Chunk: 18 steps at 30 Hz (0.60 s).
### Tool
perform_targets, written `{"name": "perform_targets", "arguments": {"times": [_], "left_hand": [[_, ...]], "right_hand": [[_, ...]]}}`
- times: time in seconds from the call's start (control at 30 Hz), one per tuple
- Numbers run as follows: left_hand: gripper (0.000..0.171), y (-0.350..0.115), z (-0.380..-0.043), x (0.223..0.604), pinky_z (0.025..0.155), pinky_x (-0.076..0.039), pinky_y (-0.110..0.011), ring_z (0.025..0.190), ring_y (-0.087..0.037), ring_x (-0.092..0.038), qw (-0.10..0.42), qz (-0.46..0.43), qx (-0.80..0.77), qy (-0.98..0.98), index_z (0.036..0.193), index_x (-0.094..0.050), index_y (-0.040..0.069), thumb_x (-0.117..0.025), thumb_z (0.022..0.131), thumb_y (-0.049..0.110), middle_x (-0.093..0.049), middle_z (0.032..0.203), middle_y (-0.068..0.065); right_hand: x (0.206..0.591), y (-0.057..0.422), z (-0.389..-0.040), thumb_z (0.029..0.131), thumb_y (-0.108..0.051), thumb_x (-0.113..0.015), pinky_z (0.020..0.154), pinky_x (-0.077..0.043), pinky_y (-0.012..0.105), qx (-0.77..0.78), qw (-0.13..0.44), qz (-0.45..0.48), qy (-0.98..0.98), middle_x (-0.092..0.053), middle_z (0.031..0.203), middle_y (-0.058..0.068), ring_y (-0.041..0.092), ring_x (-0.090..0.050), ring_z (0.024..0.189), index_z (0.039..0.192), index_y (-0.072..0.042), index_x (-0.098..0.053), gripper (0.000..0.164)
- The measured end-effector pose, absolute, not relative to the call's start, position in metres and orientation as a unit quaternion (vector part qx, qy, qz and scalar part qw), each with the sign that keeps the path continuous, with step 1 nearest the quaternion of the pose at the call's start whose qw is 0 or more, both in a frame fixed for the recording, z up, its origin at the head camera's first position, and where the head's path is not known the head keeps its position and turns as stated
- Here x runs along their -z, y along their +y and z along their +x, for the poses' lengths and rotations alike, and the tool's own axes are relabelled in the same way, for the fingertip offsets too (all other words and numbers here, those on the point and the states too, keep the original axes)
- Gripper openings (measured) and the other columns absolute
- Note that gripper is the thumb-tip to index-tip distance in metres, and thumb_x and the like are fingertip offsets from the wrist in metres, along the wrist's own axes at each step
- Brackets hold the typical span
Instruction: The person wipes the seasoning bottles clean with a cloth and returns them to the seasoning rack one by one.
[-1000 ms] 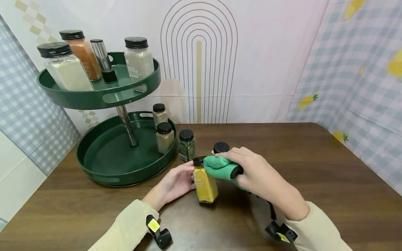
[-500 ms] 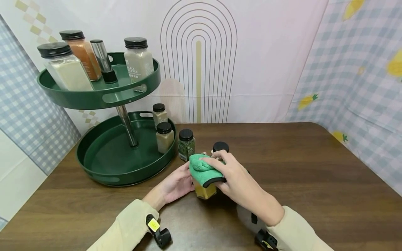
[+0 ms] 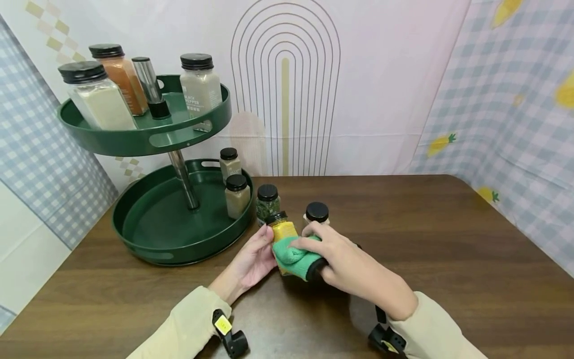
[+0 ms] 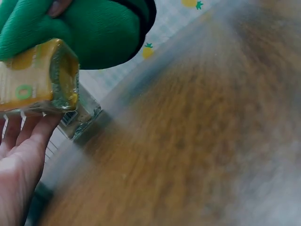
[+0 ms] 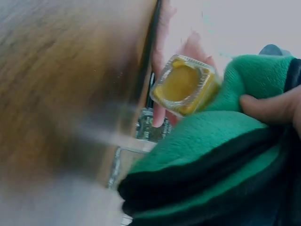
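My left hand (image 3: 252,262) grips a square glass spice jar (image 3: 284,229) of yellow powder with a black lid. The jar leans, and the left wrist view shows its base (image 4: 66,80) raised off the table. In my right hand (image 3: 358,269) is a folded green cloth (image 3: 293,257) with a black edge, pressed against the jar's side and covering its lower part. The right wrist view shows the cloth (image 5: 202,136) beside the jar's clear base (image 5: 181,84). Behind the hands stand a jar of green herbs (image 3: 268,202) and another black-lidded jar (image 3: 317,213), partly hidden by my right hand.
A two-tier green turntable rack (image 3: 148,253) stands at the left. Its upper tray (image 3: 134,142) bears several jars and a silver-and-black cylinder (image 3: 150,87). Two small jars (image 3: 236,197) sit at the lower tray's right side. The brown table (image 3: 426,224) reaches back to a curtain.
The cloth has moved left onto the jar, covered its lid, then gone down its side. The jar has been lifted and tilted, lid leaning left.
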<state>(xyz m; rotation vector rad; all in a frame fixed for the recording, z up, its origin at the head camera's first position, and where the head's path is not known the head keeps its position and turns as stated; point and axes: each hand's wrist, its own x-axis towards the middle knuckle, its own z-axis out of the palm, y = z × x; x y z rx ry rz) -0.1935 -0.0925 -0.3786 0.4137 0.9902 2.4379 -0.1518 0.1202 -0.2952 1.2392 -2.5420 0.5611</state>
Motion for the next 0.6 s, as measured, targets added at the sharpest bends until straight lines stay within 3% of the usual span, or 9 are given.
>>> {"name": "perform_targets", "arguments": {"times": [0.3,0.37,0.47,0.6], "left_hand": [[0.034,-0.094,-0.195,0.378,0.095,-0.047,-0.036,0.113,-0.021,-0.059,0.238,0.164,-0.895,0.34,0.126,-0.044,0.014,-0.041,0.098,0.033,-0.061,0.121,-0.003],[0.037,-0.094,-0.195,0.378,0.096,-0.046,-0.036,0.113,-0.021,-0.058,0.248,0.168,-0.893,0.336,0.128,-0.043,0.013,-0.041,0.098,0.035,-0.06,0.121,-0.003],[0.035,-0.093,-0.195,0.378,0.094,-0.047,-0.034,0.109,-0.017,-0.059,0.254,0.166,-0.89,0.339,0.125,-0.045,0.016,-0.047,0.095,0.035,-0.062,0.116,-0.002],[0.029,-0.092,-0.194,0.379,0.09,-0.047,-0.031,0.1,-0.012,-0.059,0.252,0.165,-0.889,0.346,0.117,-0.052,0.019,-0.053,0.092,0.034,-0.064,0.107,0.001]], "right_hand": [[0.275,0.137,-0.147,0.069,0.016,-0.045,0.077,-0.041,0.02,-0.192,-0.075,0.463,-0.862,-0.051,0.1,-0.011,0.006,-0.047,0.088,0.113,-0.028,-0.062,0.065],[0.272,0.141,-0.148,0.069,0.016,-0.046,0.079,-0.043,0.02,-0.215,-0.095,0.48,-0.845,-0.053,0.103,-0.012,0.004,-0.048,0.091,0.112,-0.028,-0.062,0.064],[0.268,0.145,-0.15,0.067,0.017,-0.046,0.081,-0.046,0.022,-0.268,-0.063,0.504,-0.819,-0.056,0.106,-0.01,0.004,-0.051,0.094,0.111,-0.025,-0.061,0.063],[0.268,0.143,-0.153,0.065,0.02,-0.044,0.08,-0.047,0.026,-0.308,0.063,0.48,-0.819,-0.057,0.11,-0.007,0.008,-0.054,0.097,0.114,-0.022,-0.061,0.067]]}}
